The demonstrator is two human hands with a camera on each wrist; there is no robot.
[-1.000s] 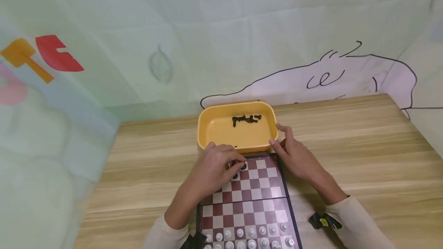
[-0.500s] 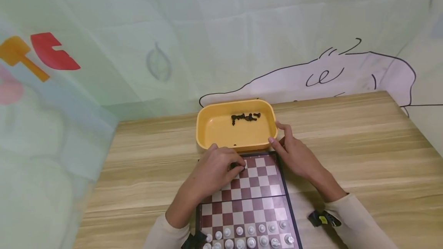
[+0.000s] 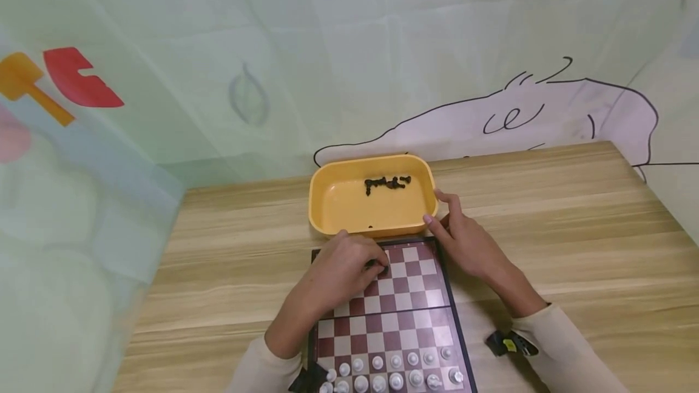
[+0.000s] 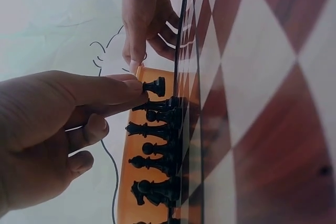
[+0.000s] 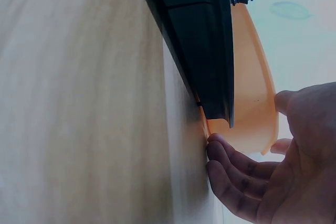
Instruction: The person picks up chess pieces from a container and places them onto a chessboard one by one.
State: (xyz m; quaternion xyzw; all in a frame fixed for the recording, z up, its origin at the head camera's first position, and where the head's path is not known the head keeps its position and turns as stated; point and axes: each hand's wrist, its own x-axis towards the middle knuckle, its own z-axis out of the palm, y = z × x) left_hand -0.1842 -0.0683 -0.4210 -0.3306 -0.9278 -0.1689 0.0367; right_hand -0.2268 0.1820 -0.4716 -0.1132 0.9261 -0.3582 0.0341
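My left hand (image 3: 344, 265) pinches a black chess pawn (image 4: 155, 86) between thumb and fingertips, tilted close over the far end of the chessboard (image 3: 406, 339). Below the pawn in the left wrist view, several black chess pieces (image 4: 157, 129) stand along the board's far rows, a knight (image 4: 139, 193) among them. From above, the left hand hides most of these. My right hand (image 3: 472, 244) holds the near right corner of a yellow tray (image 3: 341, 208), thumb at the rim and fingers along the outer side.
Several black pieces (image 3: 388, 183) lie in the tray, mostly toward its far right. White chess pieces (image 3: 377, 364) stand in two rows at the board's near end. The wooden table (image 3: 546, 223) meets a printed cloth backdrop (image 3: 349, 77) behind the tray.
The left fingers have shifted slightly toward me and right over the board, still pinching a dark piece. The right hand stays at the tray's corner. The head view has tilted a little.
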